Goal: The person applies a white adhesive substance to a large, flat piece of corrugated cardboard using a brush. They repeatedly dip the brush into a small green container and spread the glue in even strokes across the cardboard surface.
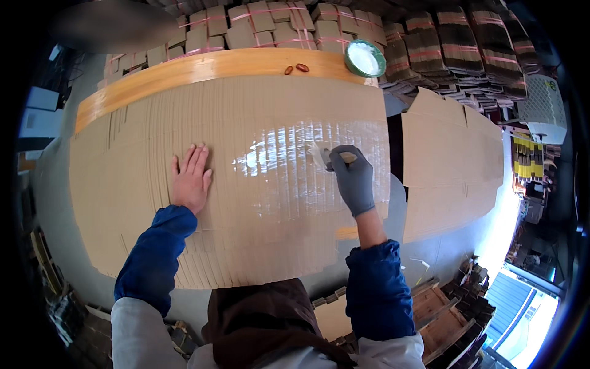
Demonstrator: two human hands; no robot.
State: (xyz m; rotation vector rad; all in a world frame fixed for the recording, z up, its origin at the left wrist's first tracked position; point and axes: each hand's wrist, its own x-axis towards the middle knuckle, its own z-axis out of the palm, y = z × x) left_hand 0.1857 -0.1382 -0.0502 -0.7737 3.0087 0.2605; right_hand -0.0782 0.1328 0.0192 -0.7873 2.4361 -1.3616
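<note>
A large ribbed cardboard sheet (123,184) lies across the table in front of me. My left hand (192,178) is bare and rests flat on it, fingers stretched out. In a grey glove, my right hand (353,178) grips a brush (319,155) whose pale head touches the sheet; the pale end of its handle shows by my fingers. Around and left of the brush spreads a shiny wet, whitish coating (276,150). A green bowl (364,58) with white paste inside stands at the far right corner of the wooden table top (215,64).
Two small reddish-brown objects (301,67) lie on the wood near the bowl. Another cardboard sheet (452,166) is to the right, past a dark gap. Strapped cardboard stacks (270,24) line the back. A wooden pallet (433,310) sits at lower right.
</note>
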